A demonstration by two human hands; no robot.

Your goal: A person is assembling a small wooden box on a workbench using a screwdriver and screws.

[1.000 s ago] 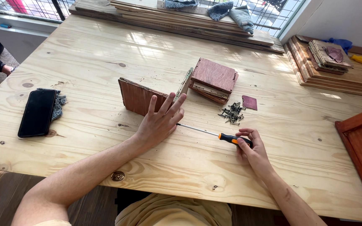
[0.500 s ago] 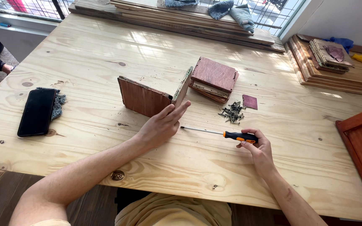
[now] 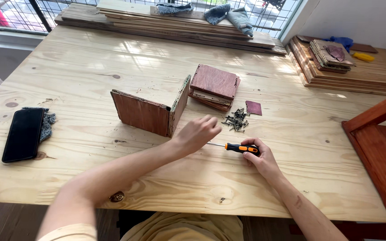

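Right hand [image 3: 259, 157] grips the orange-and-black handle of a screwdriver [image 3: 235, 147] lying flat on the table [image 3: 90, 67], its shaft running left under the left hand [image 3: 198, 132]. That hand is loosely curled, holding nothing I can make out, just beside the corner [image 3: 173, 111] where two reddish boards [image 3: 141, 114] stand joined on edge. They look poorly braced (only one joint), so a push from the driver could tip them. Loose screws [image 3: 235, 119] lie near; a sweeping wrist could scatter them.
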